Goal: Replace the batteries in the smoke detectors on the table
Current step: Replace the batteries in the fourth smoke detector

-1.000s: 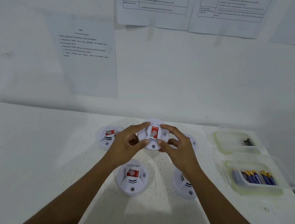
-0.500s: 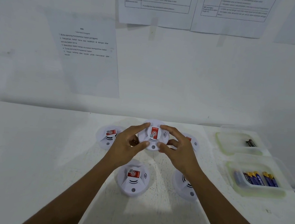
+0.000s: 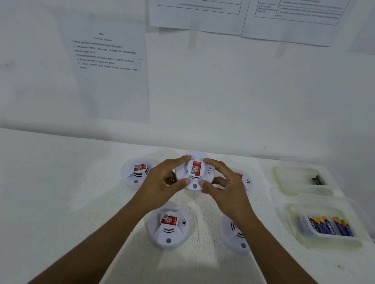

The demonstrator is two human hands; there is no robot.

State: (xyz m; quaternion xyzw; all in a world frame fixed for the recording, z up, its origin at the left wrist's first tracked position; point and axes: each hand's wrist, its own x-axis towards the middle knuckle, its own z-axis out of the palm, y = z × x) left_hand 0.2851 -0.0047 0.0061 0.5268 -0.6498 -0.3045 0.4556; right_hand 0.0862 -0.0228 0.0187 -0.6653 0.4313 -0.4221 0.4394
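- Five smoke detectors show. One, the held detector (image 3: 194,172), appears lifted just above the tabletop (image 3: 47,196), face up between both hands.
- The left hand (image 3: 160,183) pinches its left rim and the right hand (image 3: 227,190) its right rim, so each grip is curled round the edge by thumb and fingertips.
- Left of the held detector sits a second detector (image 3: 137,173), and right of it a third detector (image 3: 244,179), half hidden. Nearer the person are a fourth detector (image 3: 168,226) and a fifth detector (image 3: 234,236).
- Well right of the held detector, a near tub (image 3: 290,212) holds blue-and-gold batteries (image 3: 326,225), and a far tub (image 3: 294,179) holds dark batteries (image 3: 317,180).
- Likely step: twisting it open. Smooth plastic held by fingertips alone could slip and drop onto a neighbour, and forcing the twist the wrong way could strain the catch.
- The tubs stand side by side, so spent and fresh cells could get mixed.
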